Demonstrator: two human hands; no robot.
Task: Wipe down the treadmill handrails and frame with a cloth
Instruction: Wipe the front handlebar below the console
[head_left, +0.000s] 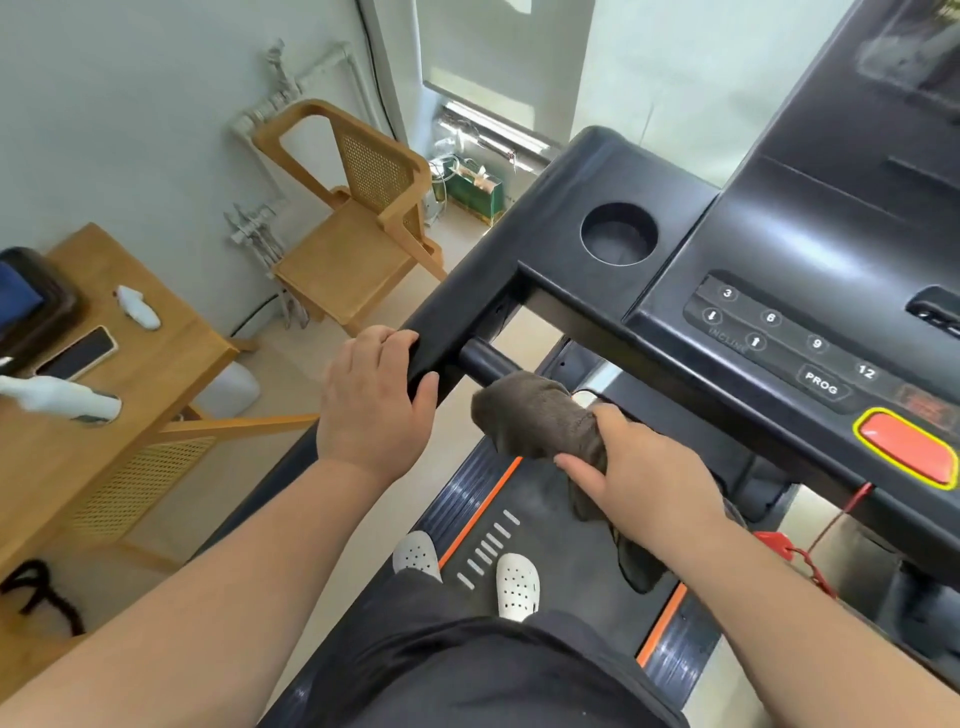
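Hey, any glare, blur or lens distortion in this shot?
Head view: daylight glares pale across the glossy console; the wide-angle lens bows its edges; left hand gripping the handrail, right hand and cloth look sharp, no motion blur; shadows are faint.

One head-worn view, forward and down, close over the treadmill console (769, 244)
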